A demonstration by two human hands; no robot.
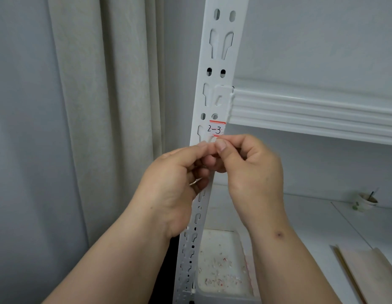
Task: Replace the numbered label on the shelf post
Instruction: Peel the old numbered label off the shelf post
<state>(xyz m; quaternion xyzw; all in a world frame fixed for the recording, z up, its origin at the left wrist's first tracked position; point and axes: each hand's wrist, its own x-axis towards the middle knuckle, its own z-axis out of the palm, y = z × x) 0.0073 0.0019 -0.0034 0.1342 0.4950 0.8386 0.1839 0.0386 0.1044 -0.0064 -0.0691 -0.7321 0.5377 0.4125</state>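
Just below the "2-3" label (216,129) on the shelf post (214,84), the left hand (175,181) and right hand (252,170) pinch a small white scrap together, likely peeling a sticker; pressing it squarely on comes next.

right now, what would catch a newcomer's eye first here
The red-edged label marked 2-3 stands out, stuck on the white slotted shelf post in the middle of the view. Just under it, the left hand and right hand meet, fingertips pinching something small and pale at the label's lower edge. Below, a white tray speckled with red and white scraps sits beside the post.
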